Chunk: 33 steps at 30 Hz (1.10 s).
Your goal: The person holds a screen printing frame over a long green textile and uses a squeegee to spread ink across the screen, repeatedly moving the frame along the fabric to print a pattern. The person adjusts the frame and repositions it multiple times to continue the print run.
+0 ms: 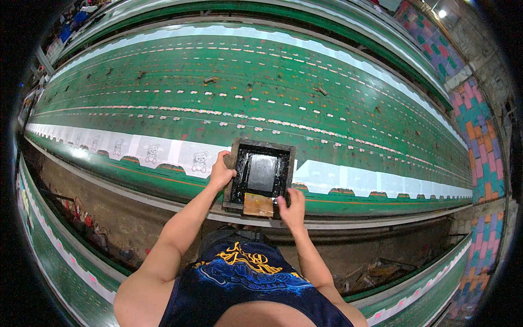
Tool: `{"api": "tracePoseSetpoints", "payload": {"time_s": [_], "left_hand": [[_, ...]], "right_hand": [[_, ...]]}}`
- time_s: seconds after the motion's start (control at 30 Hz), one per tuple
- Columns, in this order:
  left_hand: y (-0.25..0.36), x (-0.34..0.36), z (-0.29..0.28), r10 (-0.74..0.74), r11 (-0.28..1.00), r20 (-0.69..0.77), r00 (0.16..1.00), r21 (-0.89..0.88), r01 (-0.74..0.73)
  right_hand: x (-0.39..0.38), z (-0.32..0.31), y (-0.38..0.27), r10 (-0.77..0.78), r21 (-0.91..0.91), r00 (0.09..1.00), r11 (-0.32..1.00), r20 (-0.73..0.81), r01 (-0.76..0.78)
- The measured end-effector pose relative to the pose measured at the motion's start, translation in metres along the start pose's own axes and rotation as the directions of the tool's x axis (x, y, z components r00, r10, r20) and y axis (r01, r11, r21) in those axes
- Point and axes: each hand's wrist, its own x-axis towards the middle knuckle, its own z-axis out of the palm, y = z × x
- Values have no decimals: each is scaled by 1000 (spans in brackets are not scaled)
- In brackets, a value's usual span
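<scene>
A small dark screen printing frame (266, 145), its inside smeared with wet black ink, lies over the near strip of white cut cloth on the long green table. My left hand (220, 173) grips the frame's left side, thumb over the rim. At the near right corner, my right hand (293, 208) is closed around the frame's right side. Its thumb reaches inward near a yellow-brown squeegee (257, 205), which rests at the frame's near end. Left of the frame, white cloth pieces (177, 154) carry black outlines of a teddy bear.
Blank white cloth pieces (332, 177) continue to the right. Across the green tabletop (180, 76) run rows of small pale marks, with a few small brown bits (320, 91). Other long tables stand beyond and behind me. A coloured brick wall (479, 141) rises at right.
</scene>
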Motion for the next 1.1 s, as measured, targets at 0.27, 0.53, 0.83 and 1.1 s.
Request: {"api": "tracePoseSetpoints", "payload": {"time_s": [0.27, 0.53, 0.83, 1.1], "left_hand": [[4, 6, 1, -23, 998, 32, 999, 65, 21], [-4, 6, 3, 22, 991, 15, 1000, 133, -24], [8, 0, -2, 32, 995, 52, 998, 95, -37], [-1, 1, 3, 41, 992, 14, 999, 115, -43]], "right_hand": [[5, 3, -32, -381, 18, 805, 908, 454, 419], [49, 6, -38, -284, 36, 798, 949, 532, 314], [150, 45, -18, -346, -1, 893, 932, 290, 361], [23, 16, -37, -360, -5, 868, 923, 342, 385]]}}
